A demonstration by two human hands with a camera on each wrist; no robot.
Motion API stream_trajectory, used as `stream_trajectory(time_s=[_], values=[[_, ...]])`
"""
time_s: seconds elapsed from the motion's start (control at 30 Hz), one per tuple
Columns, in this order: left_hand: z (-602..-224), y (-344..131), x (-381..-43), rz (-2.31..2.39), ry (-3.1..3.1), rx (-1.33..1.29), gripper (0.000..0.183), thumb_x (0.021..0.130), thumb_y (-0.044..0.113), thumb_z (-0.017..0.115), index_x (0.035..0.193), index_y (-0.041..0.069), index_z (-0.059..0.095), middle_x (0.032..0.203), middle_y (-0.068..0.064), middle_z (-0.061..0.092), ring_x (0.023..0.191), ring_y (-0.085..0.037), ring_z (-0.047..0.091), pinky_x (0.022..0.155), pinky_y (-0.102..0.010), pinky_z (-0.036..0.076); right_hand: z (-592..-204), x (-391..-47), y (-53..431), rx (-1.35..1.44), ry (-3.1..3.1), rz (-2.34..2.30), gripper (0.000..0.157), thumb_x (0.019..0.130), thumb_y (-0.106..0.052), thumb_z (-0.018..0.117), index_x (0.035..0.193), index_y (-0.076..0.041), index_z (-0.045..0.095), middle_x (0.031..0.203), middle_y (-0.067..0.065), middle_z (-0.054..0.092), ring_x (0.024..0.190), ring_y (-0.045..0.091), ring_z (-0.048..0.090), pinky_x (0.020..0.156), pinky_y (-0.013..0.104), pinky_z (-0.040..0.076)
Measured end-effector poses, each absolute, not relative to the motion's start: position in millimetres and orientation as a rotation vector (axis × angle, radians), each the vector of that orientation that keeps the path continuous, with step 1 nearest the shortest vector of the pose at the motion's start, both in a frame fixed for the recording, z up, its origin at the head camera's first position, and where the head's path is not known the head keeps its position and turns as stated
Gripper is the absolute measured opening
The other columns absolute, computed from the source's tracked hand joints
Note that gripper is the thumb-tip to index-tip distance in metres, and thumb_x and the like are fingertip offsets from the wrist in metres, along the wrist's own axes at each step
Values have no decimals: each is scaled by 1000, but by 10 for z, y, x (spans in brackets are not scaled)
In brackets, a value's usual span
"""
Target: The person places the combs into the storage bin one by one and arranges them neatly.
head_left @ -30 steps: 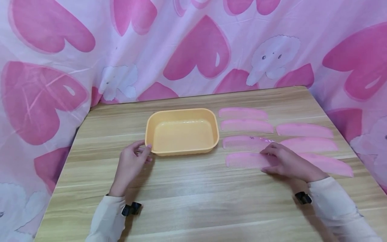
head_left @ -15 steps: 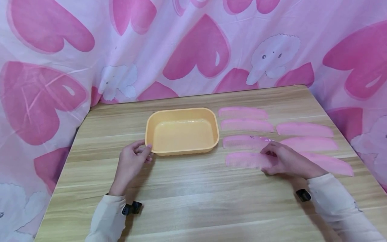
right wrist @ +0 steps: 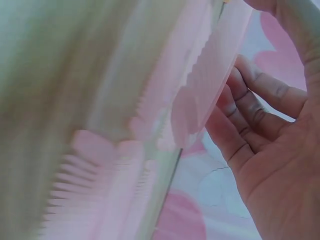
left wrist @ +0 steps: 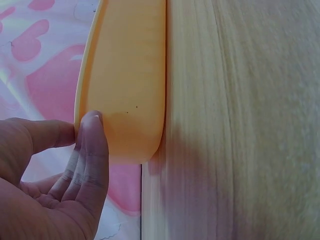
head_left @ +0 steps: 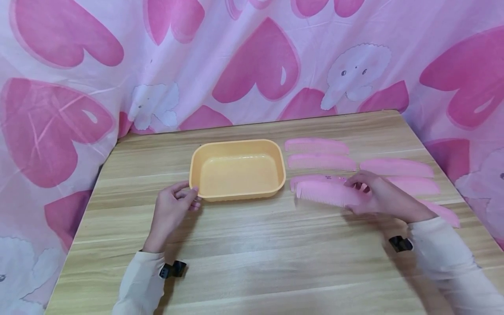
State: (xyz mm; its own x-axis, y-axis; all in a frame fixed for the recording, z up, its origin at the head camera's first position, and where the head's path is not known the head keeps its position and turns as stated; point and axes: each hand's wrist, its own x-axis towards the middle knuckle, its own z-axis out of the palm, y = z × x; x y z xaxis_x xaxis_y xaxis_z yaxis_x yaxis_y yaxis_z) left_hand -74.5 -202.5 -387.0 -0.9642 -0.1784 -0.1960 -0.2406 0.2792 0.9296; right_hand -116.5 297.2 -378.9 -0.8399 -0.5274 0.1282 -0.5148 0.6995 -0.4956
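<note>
Head view. Item: one yellow tray, centre of frame, on a wooden table. Left hand: thumb and fingers pinching the tray's lower-left rim, unchanged from earlier. Right hand, right of centre: thumb and fingers clamped on one pink comb. Earlier this comb lay flat, lowest in its column; now raised and shifted upward, overlapping the printed comb behind. Also: two combs above these; three more farther right, unmoved.

Left wrist view: pinched rim, left of centre.

Right wrist view: held comb, upper right; other combs blurred, lower left.
</note>
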Motion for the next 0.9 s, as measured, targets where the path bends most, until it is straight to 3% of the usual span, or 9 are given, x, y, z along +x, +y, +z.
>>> stream_trajectory(time_s=[0.17, 0.37, 0.9], values=[[-3870, -2028, -756, 1852, 2431, -423, 41, 99, 9, 66, 134, -11, 56, 82, -13, 74, 66, -11, 71, 66, -28, 65, -3621, -1295, 2904, -838, 2857, -829, 45, 71, -21, 93, 108, -7, 70, 96, -3, 66, 86, 12, 57, 69, 18, 50], [-3877, -2022, -768, 1889, 2408, -426, 44, 98, 7, 65, 135, -13, 52, 80, -10, 74, 64, -10, 70, 65, -27, 65, -3467, -1532, 2718, -889, 2829, -842, 45, 70, -14, 92, 108, -5, 69, 98, 0, 67, 88, 16, 58, 72, 22, 51], [-3896, -1997, -766, 1898, 2393, -454, 47, 98, 6, 65, 139, -11, 50, 83, -13, 75, 64, -10, 71, 66, -28, 66, -3230, -2142, 1653, -1057, 2649, -824, 41, 71, -21, 90, 103, -5, 71, 92, 2, 67, 85, 19, 59, 71, 33, 54]])
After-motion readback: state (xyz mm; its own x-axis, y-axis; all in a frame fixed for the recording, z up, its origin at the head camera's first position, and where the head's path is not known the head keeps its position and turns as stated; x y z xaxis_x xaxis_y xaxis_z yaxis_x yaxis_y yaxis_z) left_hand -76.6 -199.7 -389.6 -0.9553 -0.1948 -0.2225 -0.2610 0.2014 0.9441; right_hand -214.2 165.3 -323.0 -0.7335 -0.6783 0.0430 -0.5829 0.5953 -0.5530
